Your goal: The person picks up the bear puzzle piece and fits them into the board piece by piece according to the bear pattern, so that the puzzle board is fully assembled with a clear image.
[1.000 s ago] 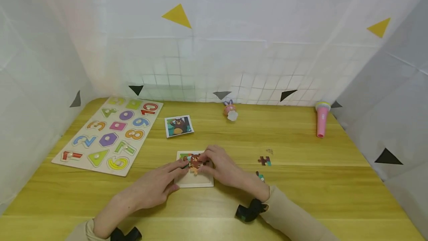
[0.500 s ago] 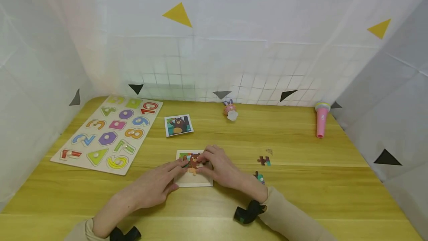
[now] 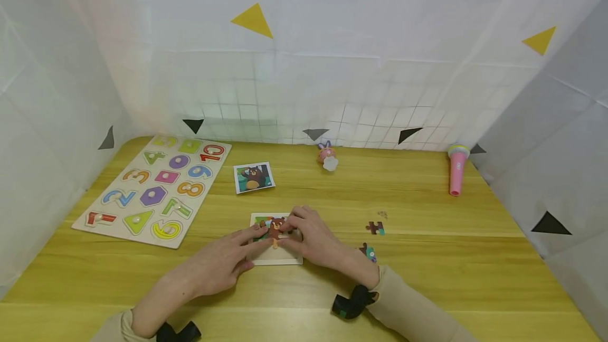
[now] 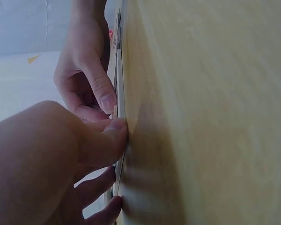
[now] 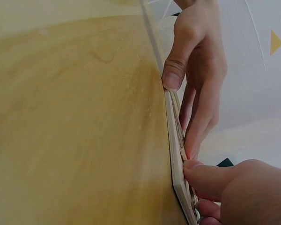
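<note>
In the head view, a small light puzzle tray lies before the person with a bear picture partly assembled in it. The left hand rests on its left side, fingers stretched over the pieces, thumb at the near left edge. The right hand pinches a brown bear piece between thumb and fingers, low over the tray. In the left wrist view, the right thumb and fingers meet close to the left thumb. In the right wrist view, the left thumb touches the tray's rim. Fingers hide part of the pieces.
Loose puzzle pieces lie right of the tray, one near the right forearm. Behind it is a bear picture card. A number board lies at left, a small bunny-eared toy at the back, a pink microphone at right.
The left fingers have stretched slightly further right onto the bear piece. The right forearm has shifted a little left, showing more of the loose piece beside it. The right hand keeps its pinch.
</note>
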Tool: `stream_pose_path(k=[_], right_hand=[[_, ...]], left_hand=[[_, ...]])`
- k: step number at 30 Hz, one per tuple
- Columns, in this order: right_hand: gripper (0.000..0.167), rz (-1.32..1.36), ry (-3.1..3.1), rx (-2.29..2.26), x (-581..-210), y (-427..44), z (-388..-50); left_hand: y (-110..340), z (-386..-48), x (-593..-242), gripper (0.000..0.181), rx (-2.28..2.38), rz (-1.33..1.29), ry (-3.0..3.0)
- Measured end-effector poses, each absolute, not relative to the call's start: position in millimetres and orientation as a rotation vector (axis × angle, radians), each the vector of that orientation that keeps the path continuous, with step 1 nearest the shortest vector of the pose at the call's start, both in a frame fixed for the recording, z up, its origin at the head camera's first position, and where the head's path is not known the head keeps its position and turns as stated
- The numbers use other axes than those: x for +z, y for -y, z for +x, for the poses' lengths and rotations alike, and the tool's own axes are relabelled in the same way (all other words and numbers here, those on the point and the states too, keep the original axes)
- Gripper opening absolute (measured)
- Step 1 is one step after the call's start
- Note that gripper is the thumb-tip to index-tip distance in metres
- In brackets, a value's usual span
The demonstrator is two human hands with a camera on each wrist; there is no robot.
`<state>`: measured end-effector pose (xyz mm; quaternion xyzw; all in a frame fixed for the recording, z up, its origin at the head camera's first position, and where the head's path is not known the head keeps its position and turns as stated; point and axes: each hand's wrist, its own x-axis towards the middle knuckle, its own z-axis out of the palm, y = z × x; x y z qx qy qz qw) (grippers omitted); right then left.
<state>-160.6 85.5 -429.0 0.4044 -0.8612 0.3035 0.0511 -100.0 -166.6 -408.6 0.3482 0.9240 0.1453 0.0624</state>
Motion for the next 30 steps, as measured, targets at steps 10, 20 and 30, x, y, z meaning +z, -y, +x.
stream_pose_path(k=[10,20,30], right_hand=[[0.013,1.219,2.587,0.941,-431.3,-86.0,-161.0],[0.016,1.227,2.592,0.912,-430.2,-86.3,-161.2],[0.013,1.253,2.57,0.87,-430.1,-87.3,-160.9]], left_hand=[[163.4,-98.8,-408.0,0.051,0.388,1.087,-2.817],[160.1,-96.2,-409.1,0.05,0.358,1.1,-2.842],[157.7,-95.3,-408.5,0.054,0.34,1.089,-2.832]])
